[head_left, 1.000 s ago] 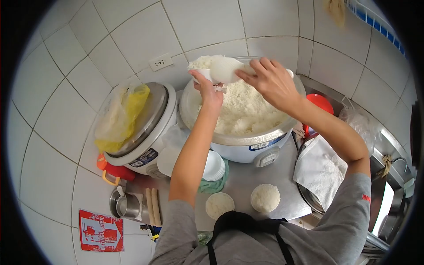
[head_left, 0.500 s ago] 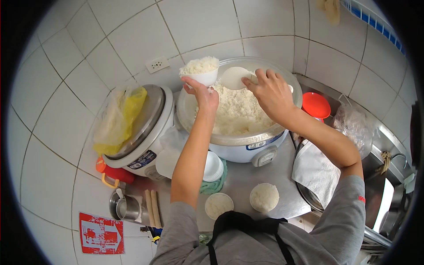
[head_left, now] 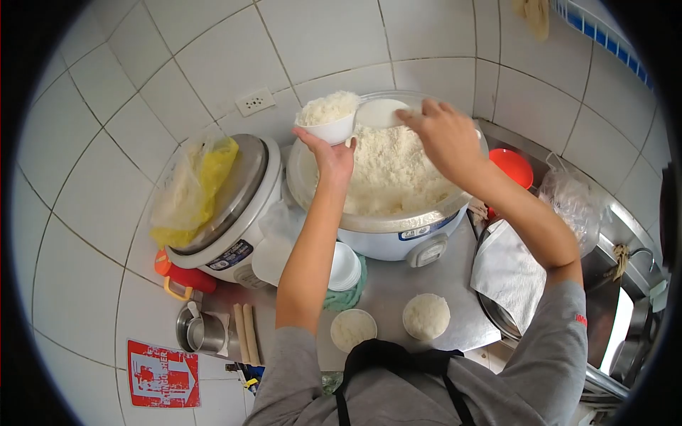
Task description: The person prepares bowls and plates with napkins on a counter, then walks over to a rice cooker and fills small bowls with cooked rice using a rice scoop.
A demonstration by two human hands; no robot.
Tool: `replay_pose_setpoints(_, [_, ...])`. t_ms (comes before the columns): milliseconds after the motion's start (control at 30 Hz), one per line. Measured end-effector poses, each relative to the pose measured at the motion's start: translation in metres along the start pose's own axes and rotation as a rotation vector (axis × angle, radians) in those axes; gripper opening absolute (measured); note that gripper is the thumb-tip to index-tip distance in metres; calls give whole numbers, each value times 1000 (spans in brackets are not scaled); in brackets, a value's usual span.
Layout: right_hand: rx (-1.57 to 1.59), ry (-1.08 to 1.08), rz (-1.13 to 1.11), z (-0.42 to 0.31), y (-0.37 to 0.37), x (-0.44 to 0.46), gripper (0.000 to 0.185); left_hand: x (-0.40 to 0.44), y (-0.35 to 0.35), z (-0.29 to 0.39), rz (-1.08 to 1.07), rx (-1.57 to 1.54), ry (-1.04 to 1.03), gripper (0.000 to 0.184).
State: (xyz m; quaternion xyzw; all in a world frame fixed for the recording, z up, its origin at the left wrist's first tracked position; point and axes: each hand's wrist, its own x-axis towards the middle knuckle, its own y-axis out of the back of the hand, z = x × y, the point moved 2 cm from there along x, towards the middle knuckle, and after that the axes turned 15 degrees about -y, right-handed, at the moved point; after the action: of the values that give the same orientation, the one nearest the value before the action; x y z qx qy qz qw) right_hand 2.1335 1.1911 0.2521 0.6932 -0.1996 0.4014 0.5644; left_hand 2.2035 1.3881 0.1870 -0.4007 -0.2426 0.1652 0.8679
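My left hand [head_left: 332, 157] holds up a white bowl [head_left: 335, 130] heaped with rice [head_left: 328, 108], over the left rim of an open rice cooker [head_left: 398, 226]. Closed round the handle of a white paddle [head_left: 381, 113], my right hand [head_left: 446, 136] is slightly blurred; the paddle's flat blade is beside the bowl, above the cooker. Loose rice [head_left: 394, 170] fills much of the cooker. Two rice-filled bowls [head_left: 354, 330] [head_left: 426, 317] stand on the metal counter close to my body. Stacked white bowls [head_left: 344, 268] rest on a green cloth [head_left: 348, 295].
At left, a lidded cooker [head_left: 261, 170] carries a yellow bag [head_left: 213, 184]. Below it are a red flask [head_left: 192, 278], a metal pot [head_left: 204, 332] and two wooden rods [head_left: 246, 334]. At right are a red container [head_left: 511, 167], white cloth [head_left: 513, 273], plastic bag [head_left: 568, 206] and sink [head_left: 604, 305].
The paddle has come away from the top of the held bowl and moved right, then tilted beside it. The held bowl has shifted slightly, its heaped rice now exposed.
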Motion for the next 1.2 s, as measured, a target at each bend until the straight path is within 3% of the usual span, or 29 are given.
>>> replay_pose_setpoints(133, [503, -3, -16, 14, -11, 9, 41, -17, -10, 14, -122, -160, 98, 74])
replay_pose_setpoints(267, [558, 240, 16, 7, -42, 17, 47, -31, -15, 13, -273, -182, 223, 73])
replay_pose_setpoints(400, [342, 430, -15, 4, -36, 29, 49, -30, -8, 15, -308, -116, 247, 74])
replay_pose_setpoints(500, [402, 356, -36, 9, -28, 40, 43, -28, -7, 12, -288, -119, 245, 77])
replay_pose_setpoints(600, [506, -114, -147, 14, -16, 45, 39, -26, -9, 19, -306, -119, 213, 80])
replay_pose_setpoints(733, [406, -146, -167, -7, -48, 4, 43, -25, -12, 15, -331, -122, 136, 82])
replay_pose_setpoints(867, [299, -16, -213, -21, -37, -1, 37, -30, -12, 10, -297, -29, 110, 83])
replay_pose_setpoints(1000, [377, -72, -219, -6, -33, 39, 34, -28, -16, 16, -381, 38, 142, 85])
replay_pose_setpoints(1200, [149, 228, -326, -5, -21, 63, 34, -29, -17, 22, -433, 114, 236, 87])
